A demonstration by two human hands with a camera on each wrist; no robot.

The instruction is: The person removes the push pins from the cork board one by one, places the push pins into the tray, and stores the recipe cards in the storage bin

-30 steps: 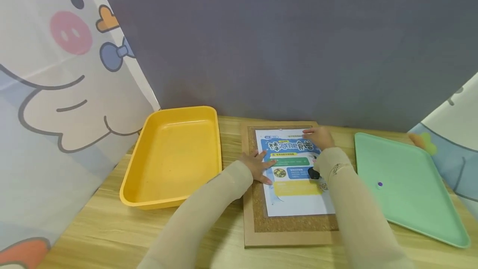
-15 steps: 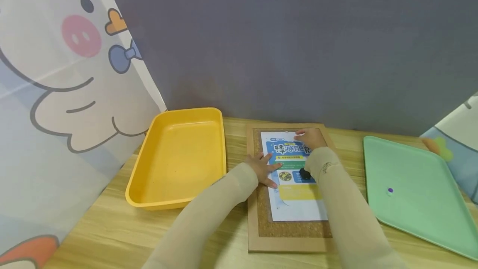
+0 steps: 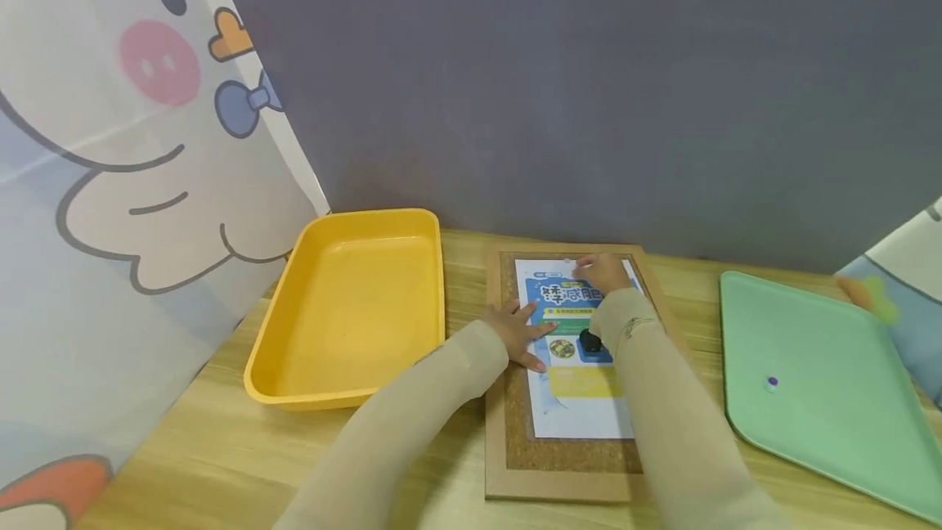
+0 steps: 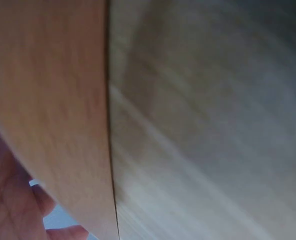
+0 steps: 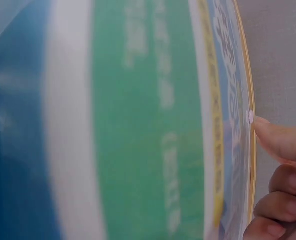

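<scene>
A printed sheet (image 3: 581, 419) with blue, green and yellow blocks lies on a wood-framed corkboard (image 3: 574, 456). My left hand (image 3: 515, 335) rests with spread fingers on the sheet's left edge; the left wrist view catches part of its palm and fingertips. At the top edge my right hand (image 3: 602, 272) reaches in from the right. A small pale pin head (image 5: 251, 116) stands on the sheet's top edge, and the tip of one extended digit (image 5: 275, 137) is at it, touching or nearly so. The other fingers of that hand are bent below.
A yellow tray (image 3: 253, 358) stands left of the board. On the right, a green tray (image 3: 817, 432) bears a small purple-and-white piece (image 3: 771, 383). Behind the wooden table (image 3: 184, 448) rises a grey panel (image 3: 552, 105).
My right hand has slid left along the sheet's top edge, from near its right corner to close beside the pin. The left hand stays in place on the sheet. The head view has shifted slightly.
</scene>
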